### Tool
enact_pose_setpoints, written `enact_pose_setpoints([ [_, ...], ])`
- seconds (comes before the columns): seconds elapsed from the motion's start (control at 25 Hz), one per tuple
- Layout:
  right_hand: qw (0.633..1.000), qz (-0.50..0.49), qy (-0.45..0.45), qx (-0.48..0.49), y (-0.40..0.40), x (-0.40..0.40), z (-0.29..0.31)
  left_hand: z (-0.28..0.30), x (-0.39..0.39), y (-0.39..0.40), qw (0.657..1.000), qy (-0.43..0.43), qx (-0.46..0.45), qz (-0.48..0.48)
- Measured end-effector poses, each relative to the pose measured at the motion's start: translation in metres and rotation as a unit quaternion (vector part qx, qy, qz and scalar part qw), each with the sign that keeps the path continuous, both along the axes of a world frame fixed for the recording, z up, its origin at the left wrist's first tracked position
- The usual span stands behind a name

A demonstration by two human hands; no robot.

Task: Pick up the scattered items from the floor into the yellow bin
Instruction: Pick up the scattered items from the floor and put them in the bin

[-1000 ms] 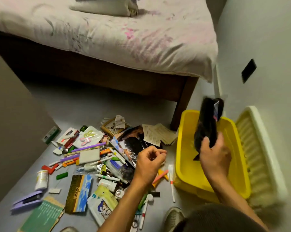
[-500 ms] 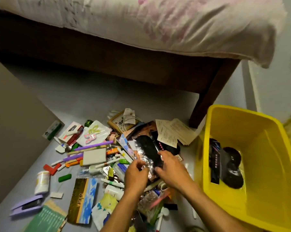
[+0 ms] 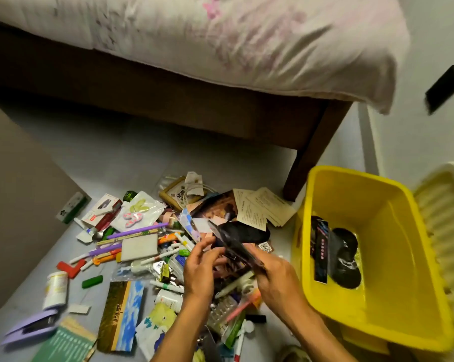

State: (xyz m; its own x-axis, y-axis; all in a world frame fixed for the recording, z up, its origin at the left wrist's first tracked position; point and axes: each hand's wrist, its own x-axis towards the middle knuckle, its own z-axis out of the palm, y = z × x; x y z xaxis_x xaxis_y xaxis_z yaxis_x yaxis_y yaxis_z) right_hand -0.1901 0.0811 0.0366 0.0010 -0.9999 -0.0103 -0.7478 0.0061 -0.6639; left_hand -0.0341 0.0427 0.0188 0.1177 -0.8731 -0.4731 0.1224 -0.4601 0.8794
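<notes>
Clearly most of the work is left: the scattered items (image 3: 142, 246) cover the floor (image 3: 111, 158) left of the yellow bin (image 3: 393, 231), which holds only a few dark items (image 3: 343, 257) at its bottom. Over the near side of the pile, the right hand (image 3: 275, 273) grips a dark flat packet (image 3: 236, 249), lifted at a tilt. The left hand (image 3: 202, 265) is just beside it, fingers loosely spread and seemingly holding nothing. A bed (image 3: 220, 48) stands at the far side.
</notes>
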Motion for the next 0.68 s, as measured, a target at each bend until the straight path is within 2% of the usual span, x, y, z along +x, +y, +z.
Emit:
enact_pose_setpoints([
  [0.04,0.995,-0.051,-0.026,-0.077,0.012,-0.01,0.018,0.012,-0.002,0.003,1.0,0.001,-0.004,-0.001],
  [0.12,0.966,-0.142,0.007,-0.214,0.034,-0.036,0.05,0.032,-0.007,0.011,1.0,-0.018,-0.013,-0.01],
  [0.2,0.944,-0.202,0.09,-0.243,0.052,-0.065,0.072,0.049,-0.011,0.02,0.999,-0.044,-0.019,-0.018],
  [0.24,0.946,-0.216,0.125,-0.204,0.056,-0.077,0.076,0.054,-0.012,0.024,0.998,-0.055,-0.023,-0.023],
  [0.36,0.963,-0.193,0.189,0.012,0.059,-0.086,0.073,0.057,-0.011,0.032,0.996,-0.079,-0.03,-0.042],
  [0.4,0.968,-0.17,0.182,0.034,0.058,-0.081,0.068,0.056,-0.01,0.034,0.995,-0.08,-0.027,-0.045],
  [0.52,0.982,-0.105,0.154,0.02,0.036,-0.058,0.053,0.047,-0.003,0.023,0.992,-0.106,-0.032,-0.062],
  [0.68,0.992,-0.049,0.105,0.052,-0.037,-0.025,0.024,0.022,0.004,-0.026,0.966,-0.191,-0.057,-0.163],
])
